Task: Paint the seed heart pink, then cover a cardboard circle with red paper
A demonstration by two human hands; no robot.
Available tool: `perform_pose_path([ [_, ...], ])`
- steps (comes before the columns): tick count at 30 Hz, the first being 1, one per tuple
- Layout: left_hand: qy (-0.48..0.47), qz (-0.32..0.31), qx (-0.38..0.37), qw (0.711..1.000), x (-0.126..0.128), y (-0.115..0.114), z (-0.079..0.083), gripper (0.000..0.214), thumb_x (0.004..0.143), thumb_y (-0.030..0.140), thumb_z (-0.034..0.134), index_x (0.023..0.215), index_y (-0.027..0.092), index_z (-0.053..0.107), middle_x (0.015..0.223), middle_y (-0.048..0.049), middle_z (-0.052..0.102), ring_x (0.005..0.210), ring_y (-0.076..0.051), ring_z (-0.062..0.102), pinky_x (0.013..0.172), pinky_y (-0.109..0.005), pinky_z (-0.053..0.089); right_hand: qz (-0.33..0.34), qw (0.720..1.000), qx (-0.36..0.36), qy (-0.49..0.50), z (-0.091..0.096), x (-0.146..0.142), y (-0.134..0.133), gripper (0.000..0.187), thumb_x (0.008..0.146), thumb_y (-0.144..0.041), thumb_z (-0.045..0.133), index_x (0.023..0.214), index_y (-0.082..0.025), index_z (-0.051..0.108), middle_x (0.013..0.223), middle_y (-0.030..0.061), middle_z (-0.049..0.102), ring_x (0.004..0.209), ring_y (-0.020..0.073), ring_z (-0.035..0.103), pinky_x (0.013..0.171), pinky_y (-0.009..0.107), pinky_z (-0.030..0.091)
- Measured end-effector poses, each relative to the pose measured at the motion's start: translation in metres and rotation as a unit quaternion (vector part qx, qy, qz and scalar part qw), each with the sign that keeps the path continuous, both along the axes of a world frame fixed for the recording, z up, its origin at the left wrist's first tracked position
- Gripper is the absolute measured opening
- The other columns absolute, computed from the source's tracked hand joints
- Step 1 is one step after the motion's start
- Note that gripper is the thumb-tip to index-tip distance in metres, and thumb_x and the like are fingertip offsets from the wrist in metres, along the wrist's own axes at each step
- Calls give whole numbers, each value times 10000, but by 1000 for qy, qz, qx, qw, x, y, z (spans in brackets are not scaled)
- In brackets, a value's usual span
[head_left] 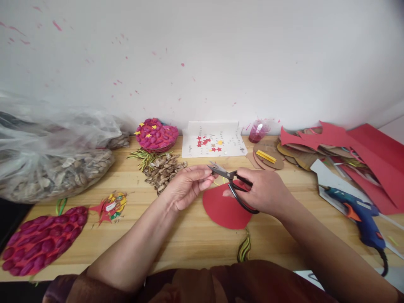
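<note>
My right hand [265, 189] is wrapped round the black handles of a pair of scissors [232, 175]. Their blades are parted slightly and point left at the fingertips of my left hand [191, 183]. Thumb and fingers of that hand are pinched together over a small dark piece, too tiny to name. Beneath the scissors lies a red paper disc [225, 208], partly covered by my right hand, with a thin yellow strand at its upper edge. A yellow-green and dark tassel [244, 248] lies below the disc. Left of my left hand is a pile of brown shells [162, 170].
At left are a clear bag of shells [63, 172], a magenta shell-covered piece [46, 240] and scraps [113, 206]. Behind stand star-dotted magenta discs [156, 136], paper with stars [189, 145] and a pink cup [259, 132]. A glue gun [360, 214] and red paper [378, 164] lie right.
</note>
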State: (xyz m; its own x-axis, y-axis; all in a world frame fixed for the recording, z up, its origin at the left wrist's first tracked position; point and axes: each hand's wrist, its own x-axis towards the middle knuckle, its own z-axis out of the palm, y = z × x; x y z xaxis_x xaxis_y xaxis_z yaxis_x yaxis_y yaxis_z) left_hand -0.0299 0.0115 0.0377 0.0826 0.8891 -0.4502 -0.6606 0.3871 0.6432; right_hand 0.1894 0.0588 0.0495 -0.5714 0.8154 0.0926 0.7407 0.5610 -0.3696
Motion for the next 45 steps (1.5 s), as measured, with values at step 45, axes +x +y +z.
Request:
perform_pose_path([
  [45, 285, 215, 270, 895, 29, -7, -29, 160, 708, 161, 856, 799, 171, 725, 856, -33, 794, 802, -142, 769, 794, -235, 626, -57, 998, 1, -10, -1, -7, -6, 412, 787, -605, 657, 688, -236, 502, 606, -15, 607, 555, 142, 476, 537, 261, 272],
])
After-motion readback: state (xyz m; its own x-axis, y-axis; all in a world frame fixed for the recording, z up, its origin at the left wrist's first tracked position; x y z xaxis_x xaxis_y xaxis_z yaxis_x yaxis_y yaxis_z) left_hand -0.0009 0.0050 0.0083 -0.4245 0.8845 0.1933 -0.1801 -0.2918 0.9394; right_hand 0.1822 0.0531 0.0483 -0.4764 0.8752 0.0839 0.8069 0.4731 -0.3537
